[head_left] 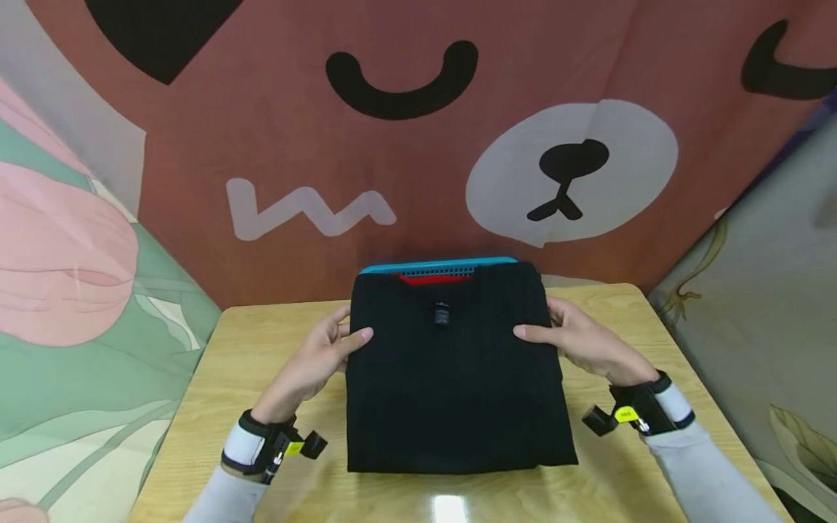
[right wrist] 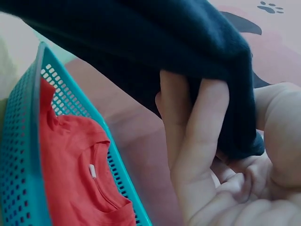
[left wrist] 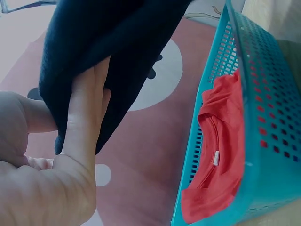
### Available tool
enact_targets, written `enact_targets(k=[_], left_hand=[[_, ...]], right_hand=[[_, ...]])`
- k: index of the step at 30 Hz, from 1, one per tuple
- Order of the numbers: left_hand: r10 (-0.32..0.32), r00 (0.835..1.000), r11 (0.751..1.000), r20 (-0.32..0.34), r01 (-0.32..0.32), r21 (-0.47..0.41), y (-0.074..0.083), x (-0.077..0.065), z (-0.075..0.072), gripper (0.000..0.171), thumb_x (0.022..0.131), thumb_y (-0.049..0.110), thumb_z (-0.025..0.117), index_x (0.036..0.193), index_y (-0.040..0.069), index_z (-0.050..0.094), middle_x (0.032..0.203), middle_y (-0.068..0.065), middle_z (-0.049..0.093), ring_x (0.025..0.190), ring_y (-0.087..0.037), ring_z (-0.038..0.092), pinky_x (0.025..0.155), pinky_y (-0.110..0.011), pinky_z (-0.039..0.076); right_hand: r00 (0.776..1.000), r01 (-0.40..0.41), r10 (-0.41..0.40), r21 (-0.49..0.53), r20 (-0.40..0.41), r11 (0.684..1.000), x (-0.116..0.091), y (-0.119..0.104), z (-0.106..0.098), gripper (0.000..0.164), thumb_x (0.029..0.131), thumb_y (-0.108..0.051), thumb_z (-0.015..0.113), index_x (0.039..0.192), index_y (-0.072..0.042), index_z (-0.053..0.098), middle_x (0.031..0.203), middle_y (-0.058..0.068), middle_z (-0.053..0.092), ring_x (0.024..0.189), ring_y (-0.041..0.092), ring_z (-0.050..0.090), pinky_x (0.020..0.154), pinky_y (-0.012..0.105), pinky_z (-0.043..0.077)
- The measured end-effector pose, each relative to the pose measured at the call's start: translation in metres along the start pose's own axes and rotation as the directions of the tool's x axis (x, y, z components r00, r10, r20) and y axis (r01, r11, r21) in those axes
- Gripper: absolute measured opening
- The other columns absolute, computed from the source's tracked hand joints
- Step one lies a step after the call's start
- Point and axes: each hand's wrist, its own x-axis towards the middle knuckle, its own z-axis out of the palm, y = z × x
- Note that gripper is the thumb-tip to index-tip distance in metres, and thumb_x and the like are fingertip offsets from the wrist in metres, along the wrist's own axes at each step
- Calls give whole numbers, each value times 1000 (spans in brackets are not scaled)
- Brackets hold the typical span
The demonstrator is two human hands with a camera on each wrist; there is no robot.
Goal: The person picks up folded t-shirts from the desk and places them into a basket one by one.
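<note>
A folded black T-shirt (head_left: 458,385) hangs between the two hands, its neckline and small dark label uppermost. At its left edge my left hand (head_left: 320,352) pinches the cloth, thumb in front and fingers behind. My right hand (head_left: 588,341) grips the opposite edge the same way. Behind the shirt stands a blue plastic basket (left wrist: 270,155), mostly hidden in the head view. Inside the basket lies a folded red T-shirt (right wrist: 84,174), with a white label at its neck. Both wrist views show the black cloth held above and apart from the basket.
A light wood table (head_left: 275,341) lies under everything. At its back edge hangs a brown cloth with a bear face (head_left: 418,160). Green and pink patterned fabric (head_left: 72,290) covers the left side, and a pale patterned sheet (head_left: 758,290) the right.
</note>
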Motion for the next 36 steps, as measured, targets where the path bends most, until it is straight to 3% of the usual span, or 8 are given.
enact_targets(k=[11, 19, 28, 36], left_hand=[[-1, 1000, 1000, 5, 1, 6, 7, 25, -18, 46, 100, 21, 58, 141, 11, 40, 108, -8, 74, 86, -26, 76, 74, -45, 61], [4, 1000, 1000, 14, -4, -12, 8, 44, -27, 49, 100, 22, 59, 143, 8, 39, 110, -6, 74, 89, -24, 75, 74, -41, 62], [-49, 998, 999, -31, 48, -17, 5, 69, -40, 43, 101, 22, 57, 138, 8, 42, 107, -5, 74, 87, -22, 76, 73, -37, 62], [-118, 992, 993, -39, 117, -24, -7, 89, -50, 43, 101, 23, 57, 138, 10, 42, 111, -5, 73, 87, -20, 75, 74, -36, 62]], right_hand=[[999, 3, -6, 67, 33, 998, 24, -11, -18, 53, 98, -17, 62, 145, -8, 40, 129, 7, 65, 108, 28, 69, 87, 47, 59], [999, 2, -5, 84, 33, 996, 39, -13, -29, 51, 98, -15, 62, 144, -8, 41, 124, 7, 68, 105, 27, 71, 85, 44, 60], [999, -27, 25, 89, 20, 996, 62, -8, -40, 51, 97, -19, 64, 142, -9, 44, 120, 6, 69, 103, 26, 71, 83, 44, 60], [995, -91, 88, 90, 39, 992, 84, 4, -49, 54, 97, -21, 65, 145, -13, 42, 120, 5, 69, 97, 26, 73, 79, 46, 61]])
